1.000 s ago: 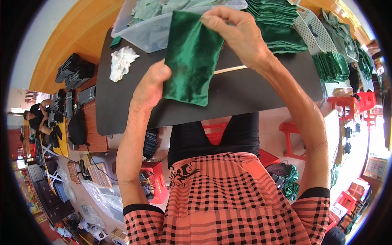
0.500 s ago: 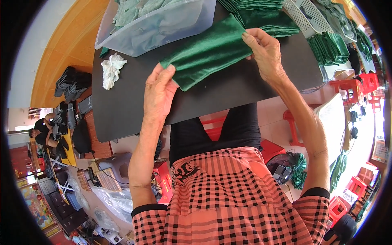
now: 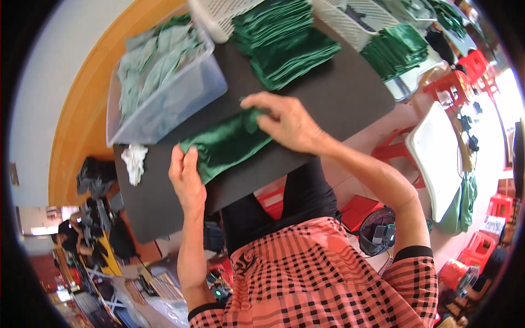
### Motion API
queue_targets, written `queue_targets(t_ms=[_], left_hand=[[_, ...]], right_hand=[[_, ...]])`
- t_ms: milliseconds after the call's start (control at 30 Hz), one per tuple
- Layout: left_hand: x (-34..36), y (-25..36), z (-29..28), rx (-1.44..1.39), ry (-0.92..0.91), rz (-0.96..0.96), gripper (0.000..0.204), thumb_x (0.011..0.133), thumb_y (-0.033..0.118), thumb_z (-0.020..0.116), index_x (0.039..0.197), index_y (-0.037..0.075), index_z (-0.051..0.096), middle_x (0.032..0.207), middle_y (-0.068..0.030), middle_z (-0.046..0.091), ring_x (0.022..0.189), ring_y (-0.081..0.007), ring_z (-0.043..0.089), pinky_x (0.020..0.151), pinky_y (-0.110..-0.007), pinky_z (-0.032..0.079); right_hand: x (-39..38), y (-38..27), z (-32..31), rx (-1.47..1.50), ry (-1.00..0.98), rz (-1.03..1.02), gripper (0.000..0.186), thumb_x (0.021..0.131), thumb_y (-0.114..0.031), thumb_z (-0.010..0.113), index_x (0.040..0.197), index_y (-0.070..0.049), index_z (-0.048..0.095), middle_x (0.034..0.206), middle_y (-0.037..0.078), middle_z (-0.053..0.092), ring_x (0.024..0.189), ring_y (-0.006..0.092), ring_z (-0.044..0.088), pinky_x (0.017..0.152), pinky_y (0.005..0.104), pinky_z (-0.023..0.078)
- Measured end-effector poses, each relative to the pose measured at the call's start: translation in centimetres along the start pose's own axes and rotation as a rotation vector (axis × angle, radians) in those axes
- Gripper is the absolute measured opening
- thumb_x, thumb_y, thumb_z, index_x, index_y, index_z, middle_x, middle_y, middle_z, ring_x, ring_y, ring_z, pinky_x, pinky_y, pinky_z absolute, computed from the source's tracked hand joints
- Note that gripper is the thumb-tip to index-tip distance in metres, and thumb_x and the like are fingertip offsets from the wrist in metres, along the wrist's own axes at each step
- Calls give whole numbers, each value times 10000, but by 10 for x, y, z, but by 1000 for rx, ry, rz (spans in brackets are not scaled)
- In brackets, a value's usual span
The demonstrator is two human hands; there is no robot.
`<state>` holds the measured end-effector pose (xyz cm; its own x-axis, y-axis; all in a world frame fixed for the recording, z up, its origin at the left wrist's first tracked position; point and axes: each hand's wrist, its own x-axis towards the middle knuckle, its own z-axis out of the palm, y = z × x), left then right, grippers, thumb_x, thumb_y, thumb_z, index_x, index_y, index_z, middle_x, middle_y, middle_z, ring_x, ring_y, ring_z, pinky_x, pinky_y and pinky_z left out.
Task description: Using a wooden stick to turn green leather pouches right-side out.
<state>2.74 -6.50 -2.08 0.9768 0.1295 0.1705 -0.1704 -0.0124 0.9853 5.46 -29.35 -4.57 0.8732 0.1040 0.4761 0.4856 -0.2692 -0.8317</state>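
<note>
A flat, oblong piece of green velvet cloth (image 3: 229, 146) stretches between my hands, just over the dark table (image 3: 339, 90). My left hand (image 3: 187, 177) pinches its left end, thumb on top, and the cloth puckers there. At the other end, my right hand (image 3: 291, 124) has its bent fingers and thumb around a bunched corner; the exact grip is partly blurred. Beyond the right hand lie stacks of similar green velvet pieces (image 3: 298, 57). A translucent plastic bin (image 3: 183, 106) full of pale green pieces stands beyond the left hand.
Crumpled white tissue (image 3: 134, 163) lies at the table's left edge. White perforated baskets (image 3: 350, 24) stand at the back, with another green stack (image 3: 395, 52) at the far right. Red stools (image 3: 448, 85) and a white board (image 3: 432, 158) are to the right. Another person (image 3: 74, 235) sits far left.
My view has turned, bringing more of the bin and stacks into sight. The cloth, taut and lighter before, now puckers at its left end and bunches at its right, where my right hand has bent over it.
</note>
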Motion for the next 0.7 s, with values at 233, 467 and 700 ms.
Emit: queue_targets(t_ms=[233, 467, 700], left_hand=[[30, 30, 65, -246, -236, -94, 175, 933, 78, 545, 1099, 25, 541, 978, 23, 577, 813, -43, 501, 712, -207, 420], [113, 17, 165, -213, -289, 177, 223, 869, 42, 548, 1091, 18, 543, 825, 22, 571, 665, -36, 481, 559, -213, 389], [120, -9, 157, 882, -147, 492, 301, 857, 132, 584, 1133, 27, 529, 925, -175, 545, 855, -362, 567, 753, -454, 460]], right_hand=[[34, -17, -72, -36, 293, 90, 326, 793, 19, 558, 1081, -71, 681, 836, 51, 668, 578, 50, 496, 553, 236, 445], [96, 31, -153, -486, 419, -8, 311, 786, -118, 576, 1070, -73, 694, 697, 112, 616, 603, 220, 580, 620, 366, 483], [70, 76, -141, -796, 358, 34, 304, 794, -141, 584, 1074, -52, 660, 1004, 154, 641, 905, 369, 623, 809, 464, 486]])
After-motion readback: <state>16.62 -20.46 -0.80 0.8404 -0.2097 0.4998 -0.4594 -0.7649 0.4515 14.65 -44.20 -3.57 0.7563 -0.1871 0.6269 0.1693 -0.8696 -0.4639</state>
